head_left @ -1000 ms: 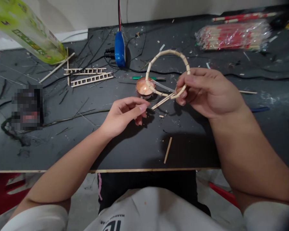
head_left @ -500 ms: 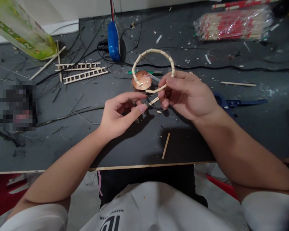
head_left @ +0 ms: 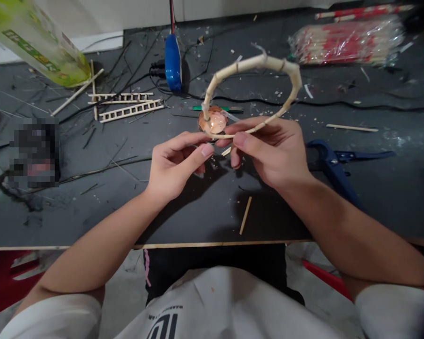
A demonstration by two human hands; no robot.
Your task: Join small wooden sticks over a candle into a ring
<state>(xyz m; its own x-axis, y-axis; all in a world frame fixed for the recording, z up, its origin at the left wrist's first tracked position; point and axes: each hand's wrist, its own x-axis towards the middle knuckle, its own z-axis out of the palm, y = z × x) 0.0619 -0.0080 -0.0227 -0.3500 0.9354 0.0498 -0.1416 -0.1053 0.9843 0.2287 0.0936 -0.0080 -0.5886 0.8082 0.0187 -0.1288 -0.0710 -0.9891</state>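
A pale ring of short wooden stick segments [head_left: 249, 63] is held up, tilted, above the table. My right hand [head_left: 273, 148] is closed on its lower edge, thumb on the near side. My left hand [head_left: 178, 162] is closed in a pinch at the ring's lower left, index fingertip against it; what lies between finger and thumb is mostly hidden. Just behind the fingers stands a small copper-coloured bowl [head_left: 222, 123] with a bright spot inside. Thin pale stick ends [head_left: 226, 151] show below the ring, near my right fingers.
Two small stick ladders [head_left: 132, 110] lie left, by a green-yellow bottle [head_left: 45, 47]. A blue device [head_left: 173, 63] with cables stands behind. Blue cutters [head_left: 334, 162] lie right, a plastic-wrapped stick bundle [head_left: 348, 42] back right. A loose stick [head_left: 245, 215] lies near the table's front edge.
The ring has come nearer the camera, tilted and shifted right, so it looks larger. My left fingertips now meet its lower edge. More of the blue cutters shows.
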